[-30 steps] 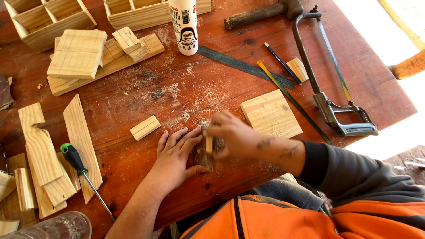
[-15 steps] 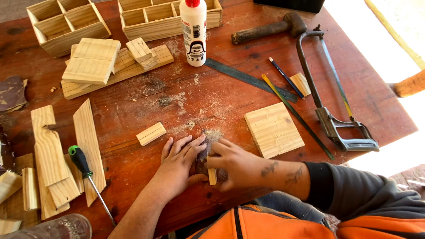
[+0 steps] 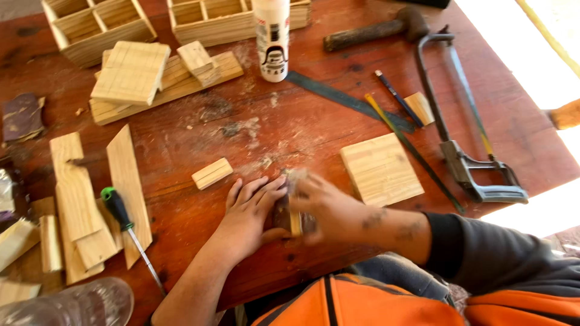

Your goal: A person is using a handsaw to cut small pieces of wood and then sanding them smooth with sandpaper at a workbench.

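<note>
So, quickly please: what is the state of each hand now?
Left hand: open, fingers flat on the red-brown wooden table.
Right hand: closed on a small pale wooden strip, blurred.

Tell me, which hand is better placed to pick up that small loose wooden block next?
Probably the left hand. It lies flat on the table with its fingertips close to the small wooden block, while the right hand is busy gripping a little wood piece.
</note>
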